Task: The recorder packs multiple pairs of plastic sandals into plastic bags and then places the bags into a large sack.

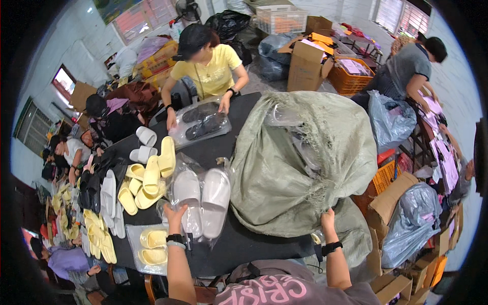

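A pair of light grey slippers [215, 195] in a clear plastic bag lies on the dark table. My left hand [175, 217] is at the bag's lower left edge, its fingers closed on the plastic beside the left slipper. To the right bulges a big grey-green woven sack [274, 178], its frayed mouth gaping and clear-bagged slippers [306, 152] partly visible inside. My right hand [329, 219] grips the sack's gathered rim at the near side. Left of my left wrist sits a clear bag of small yellow slippers [153, 247].
Loose yellow slippers [151, 175] and grey slippers [108, 193] cover the table's left. Across it, a person in a yellow shirt [211, 73] handles bagged black slippers [206, 126]. Cardboard boxes [391, 195] and plastic-wrapped bundles [412, 223] crowd the right. More people work at both sides.
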Tool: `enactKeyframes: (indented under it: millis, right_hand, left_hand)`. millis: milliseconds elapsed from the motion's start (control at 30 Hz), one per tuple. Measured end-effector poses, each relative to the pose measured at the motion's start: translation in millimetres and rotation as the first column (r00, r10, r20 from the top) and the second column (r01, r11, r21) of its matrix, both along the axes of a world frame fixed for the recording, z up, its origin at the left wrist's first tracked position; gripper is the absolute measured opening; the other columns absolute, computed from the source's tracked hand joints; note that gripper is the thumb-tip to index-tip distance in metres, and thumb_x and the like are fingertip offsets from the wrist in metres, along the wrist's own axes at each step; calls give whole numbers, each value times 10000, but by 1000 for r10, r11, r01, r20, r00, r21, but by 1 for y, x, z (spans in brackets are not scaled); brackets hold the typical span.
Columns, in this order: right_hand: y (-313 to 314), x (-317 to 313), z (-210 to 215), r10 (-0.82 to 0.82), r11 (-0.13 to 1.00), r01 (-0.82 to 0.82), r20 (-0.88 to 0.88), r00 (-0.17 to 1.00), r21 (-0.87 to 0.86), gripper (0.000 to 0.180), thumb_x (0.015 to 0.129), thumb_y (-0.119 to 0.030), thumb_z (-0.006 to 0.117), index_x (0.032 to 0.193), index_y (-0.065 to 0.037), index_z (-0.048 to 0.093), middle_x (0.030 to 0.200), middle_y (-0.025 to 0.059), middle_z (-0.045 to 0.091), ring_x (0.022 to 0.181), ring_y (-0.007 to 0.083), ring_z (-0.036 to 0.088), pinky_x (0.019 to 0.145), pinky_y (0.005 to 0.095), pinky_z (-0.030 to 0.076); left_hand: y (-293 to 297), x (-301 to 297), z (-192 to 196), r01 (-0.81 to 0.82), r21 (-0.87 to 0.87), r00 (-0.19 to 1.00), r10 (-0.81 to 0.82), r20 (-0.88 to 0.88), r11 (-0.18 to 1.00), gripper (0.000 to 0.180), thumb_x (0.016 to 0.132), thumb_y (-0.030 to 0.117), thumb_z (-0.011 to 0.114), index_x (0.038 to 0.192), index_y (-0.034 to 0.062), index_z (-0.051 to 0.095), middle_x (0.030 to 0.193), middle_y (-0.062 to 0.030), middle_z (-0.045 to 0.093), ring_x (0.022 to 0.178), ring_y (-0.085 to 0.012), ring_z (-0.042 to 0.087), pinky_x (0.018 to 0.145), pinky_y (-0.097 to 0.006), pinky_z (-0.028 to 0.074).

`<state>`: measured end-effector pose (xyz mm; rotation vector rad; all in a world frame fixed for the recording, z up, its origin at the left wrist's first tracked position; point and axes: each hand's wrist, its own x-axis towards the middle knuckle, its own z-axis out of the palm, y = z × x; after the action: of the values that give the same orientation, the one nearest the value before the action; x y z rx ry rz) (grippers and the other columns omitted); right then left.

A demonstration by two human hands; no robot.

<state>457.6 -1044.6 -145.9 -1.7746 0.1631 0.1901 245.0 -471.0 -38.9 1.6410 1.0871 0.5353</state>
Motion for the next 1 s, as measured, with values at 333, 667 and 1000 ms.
enactKeyframes:
  millis: [333, 667, 1000]
  right_hand:
    - [24, -45, 102, 98, 994, -86, 206, 974, -66, 404, 799, 92, 459, 1148, -12, 635, 1022, 101, 715, 956, 143, 621, 869, 307, 481]
    - [66, -109, 156, 754, 651, -701, 138, 643, -292, 127, 694, -73, 577, 784, -13, 509, 741, 203, 572, 757, 432, 580, 659, 474, 483]
    - [7, -61, 183, 775, 625, -749, 282, 565, -218, 538, 776, -46, 604, 1303, -112, 522, 1190, 126, 567, 1035, 336, 593, 860, 405, 494]
  left_hand:
    - [-193, 151, 85, 642, 657, 676, -696, -241, 396, 838, 741, 245, 807, 1415, 9, 369, 1374, -216, 428, 1307, -364, 385, 1102, -438, 281]
    - [-390, 306, 105, 564, -819, 645, -675, 357, 106, 509, 913, 350, 672, 1264, -2, 564, 1224, -68, 627, 1049, -162, 605, 909, -311, 467]
    - [-343, 212, 246, 972, 130, 100, -846, 524, 196, 400, 951, 212, 540, 1249, -55, 555, 1260, -143, 574, 1110, -253, 583, 965, -343, 441]
